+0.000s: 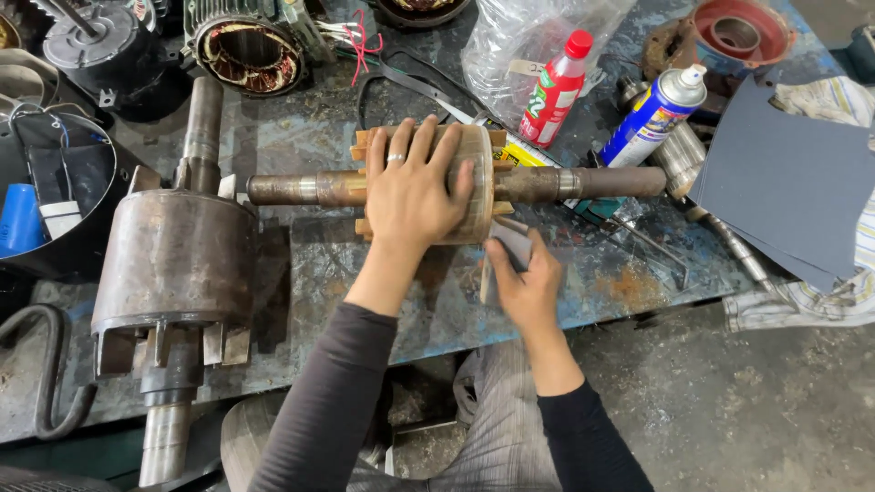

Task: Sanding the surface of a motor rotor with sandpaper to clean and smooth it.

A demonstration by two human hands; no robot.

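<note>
On the worn blue worktop (602,282) a small rotor (474,182) lies crosswise on its shaft, the left hand (415,191) spread flat over its drum, the right hand (524,282) pinching grey sandpaper (512,241) against its near side.

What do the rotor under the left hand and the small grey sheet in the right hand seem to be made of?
The rotor looks like bare steel, dull brown with rust tint on its shaft. The grey sheet seems to be abrasive paper, matte and flexible, bent between the right hand's fingers; its grit cannot be seen.
</note>
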